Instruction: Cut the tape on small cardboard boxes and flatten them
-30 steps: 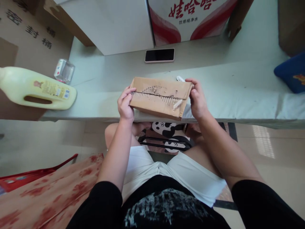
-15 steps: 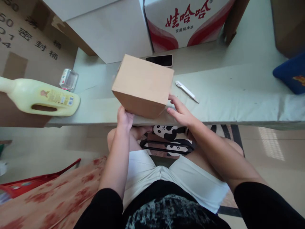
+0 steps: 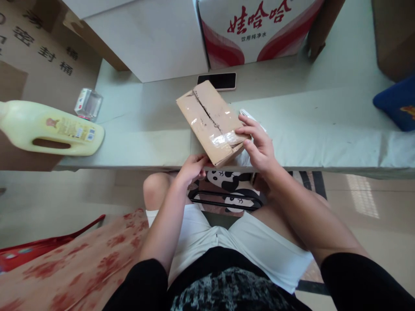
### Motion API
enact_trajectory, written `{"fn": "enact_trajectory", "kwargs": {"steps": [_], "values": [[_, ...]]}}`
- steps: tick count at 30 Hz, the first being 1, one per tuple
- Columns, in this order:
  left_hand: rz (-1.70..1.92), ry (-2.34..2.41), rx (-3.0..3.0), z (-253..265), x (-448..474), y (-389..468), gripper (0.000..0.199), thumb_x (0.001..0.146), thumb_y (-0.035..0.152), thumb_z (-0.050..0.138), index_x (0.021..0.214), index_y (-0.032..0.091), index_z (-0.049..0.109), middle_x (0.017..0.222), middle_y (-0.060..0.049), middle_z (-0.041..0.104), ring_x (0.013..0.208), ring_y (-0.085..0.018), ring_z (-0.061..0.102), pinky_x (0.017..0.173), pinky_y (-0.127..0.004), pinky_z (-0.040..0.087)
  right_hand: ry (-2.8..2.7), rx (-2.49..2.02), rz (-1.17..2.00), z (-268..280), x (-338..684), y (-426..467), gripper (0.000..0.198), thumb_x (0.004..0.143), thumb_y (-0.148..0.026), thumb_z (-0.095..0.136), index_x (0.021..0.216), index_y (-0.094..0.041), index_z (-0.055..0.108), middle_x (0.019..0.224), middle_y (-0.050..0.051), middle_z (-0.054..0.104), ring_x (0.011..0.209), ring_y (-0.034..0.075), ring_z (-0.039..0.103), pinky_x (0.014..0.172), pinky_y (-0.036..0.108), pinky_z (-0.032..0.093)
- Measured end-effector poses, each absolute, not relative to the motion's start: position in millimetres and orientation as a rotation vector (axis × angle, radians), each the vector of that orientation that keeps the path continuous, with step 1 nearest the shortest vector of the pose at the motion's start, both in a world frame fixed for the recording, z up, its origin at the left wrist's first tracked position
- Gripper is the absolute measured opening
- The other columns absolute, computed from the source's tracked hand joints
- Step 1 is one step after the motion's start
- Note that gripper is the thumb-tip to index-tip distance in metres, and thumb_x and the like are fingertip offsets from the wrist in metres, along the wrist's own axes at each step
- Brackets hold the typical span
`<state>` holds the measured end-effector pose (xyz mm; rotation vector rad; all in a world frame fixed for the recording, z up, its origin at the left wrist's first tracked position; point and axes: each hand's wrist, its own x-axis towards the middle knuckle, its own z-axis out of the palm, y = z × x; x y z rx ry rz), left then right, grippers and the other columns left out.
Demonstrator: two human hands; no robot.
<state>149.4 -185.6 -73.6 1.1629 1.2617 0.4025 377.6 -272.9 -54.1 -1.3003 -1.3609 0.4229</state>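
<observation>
touching a small brown cardboard box [image 3: 204,125] with both hands, at the front edge of a table under a pale green cloth [image 3: 324,116]. on top of the box, a dark slit and bits of shiny clear tape. bare left hand [image 3: 192,169] at the near corner, fingers bent; cannot tell if pinching or just touching. bare right hand [image 3: 261,147] at the right end, fingers a bit spread, tips on the cardboard, thumb apart. just past those fingers, partly hidden, a slim white tool [image 3: 247,113]. behind the box, a flat phone with a black screen [image 3: 223,81]. well off to the left, a big pale yellow plastic jug [image 3: 78,123] on its side.
</observation>
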Motion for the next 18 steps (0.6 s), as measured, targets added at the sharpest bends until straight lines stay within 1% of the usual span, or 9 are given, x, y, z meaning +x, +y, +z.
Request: {"fn": "enact_trajectory", "kwargs": {"steps": [3, 5, 6, 8, 9, 11, 13, 16, 18], "values": [[0.749, 1.366, 1.25, -63, 146, -180, 0.014, 0.087, 0.031, 0.068, 0.083, 0.018, 0.066, 0.059, 0.002, 0.058, 0.048, -0.01, 0.052, 0.044, -0.022, 0.039, -1.38, -1.312, 0.481, -52, 372, -273, 0.048, 0.097, -0.067, 0.044, 0.114, -0.028, 0.066, 0.148, 0.009, 0.06, 0.145, 0.03, 0.051, 0.12, 0.057, 0.041], [1.204, 1.347, 1.421, -46, 146, -173, 0.012, 0.09, 0.033, 0.064, 0.09, 0.021, 0.065, 0.074, 0.0, 0.063, 0.067, -0.012, 0.061, 0.064, -0.025, 0.051, -1.399, -1.295, 0.51, -53, 369, -272, 0.049, 0.096, -0.068, 0.044, 0.115, -0.028, 0.065, 0.148, 0.01, 0.059, 0.144, 0.03, 0.052, 0.12, 0.057, 0.041], [1.412, 1.245, 1.58, -37, 147, -169, 0.015, 0.09, 0.037, 0.064, 0.092, 0.021, 0.066, 0.084, -0.002, 0.066, 0.081, -0.015, 0.065, 0.079, -0.03, 0.055, -1.403, -1.288, 0.521, -54, 368, -272, 0.05, 0.096, -0.069, 0.044, 0.114, -0.027, 0.064, 0.148, 0.011, 0.059, 0.144, 0.03, 0.052, 0.12, 0.057, 0.041], [1.463, 0.953, 1.89, -20, 153, -163, 0.027, 0.091, 0.047, 0.063, 0.101, 0.023, 0.069, 0.106, -0.006, 0.069, 0.109, -0.023, 0.066, 0.104, -0.043, 0.051, -1.395, -1.277, 0.534, -56, 368, -271, 0.051, 0.095, -0.07, 0.043, 0.113, -0.027, 0.063, 0.149, 0.011, 0.058, 0.145, 0.03, 0.051, 0.12, 0.057, 0.04], [1.401, 0.847, 1.99, -14, 157, -161, 0.03, 0.091, 0.051, 0.062, 0.101, 0.024, 0.07, 0.112, -0.006, 0.069, 0.116, -0.026, 0.065, 0.112, -0.048, 0.046, -1.389, -1.266, 0.536, -56, 368, -270, 0.049, 0.095, -0.069, 0.044, 0.113, -0.027, 0.063, 0.15, 0.011, 0.057, 0.145, 0.03, 0.051, 0.12, 0.057, 0.04], [1.254, 0.699, 2.16, -10, 166, -160, 0.029, 0.093, 0.05, 0.058, 0.097, 0.025, 0.071, 0.113, -0.005, 0.071, 0.12, -0.029, 0.064, 0.117, -0.054, 0.041, -1.376, -1.237, 0.534, -57, 368, -270, 0.044, 0.096, -0.065, 0.047, 0.112, -0.026, 0.062, 0.15, 0.012, 0.056, 0.145, 0.029, 0.051, 0.12, 0.056, 0.04], [1.154, 0.657, 2.284, -15, 173, -163, 0.023, 0.093, 0.042, 0.057, 0.096, 0.026, 0.073, 0.112, -0.004, 0.075, 0.12, -0.03, 0.063, 0.118, -0.057, 0.037, -1.377, -1.208, 0.524, -55, 369, -271, 0.038, 0.097, -0.059, 0.05, 0.111, -0.026, 0.063, 0.148, 0.012, 0.058, 0.143, 0.029, 0.053, 0.119, 0.055, 0.042], [1.239, 0.691, 2.306, -31, 177, -167, 0.028, 0.096, 0.034, 0.048, 0.098, 0.027, 0.075, 0.11, -0.003, 0.078, 0.116, -0.028, 0.063, 0.119, -0.056, 0.034, -1.409, -1.187, 0.489, -52, 369, -272, 0.032, 0.097, -0.055, 0.052, 0.108, -0.026, 0.063, 0.143, 0.011, 0.06, 0.137, 0.029, 0.057, 0.115, 0.053, 0.045], [1.326, 0.706, 2.28, -40, 177, -169, 0.035, 0.098, 0.035, 0.042, 0.097, 0.028, 0.076, 0.107, -0.003, 0.078, 0.113, -0.027, 0.063, 0.118, -0.055, 0.035, -1.412, -1.192, 0.464, -51, 369, -271, 0.033, 0.097, -0.055, 0.05, 0.105, -0.026, 0.064, 0.139, 0.01, 0.063, 0.134, 0.028, 0.059, 0.113, 0.052, 0.047]]}}
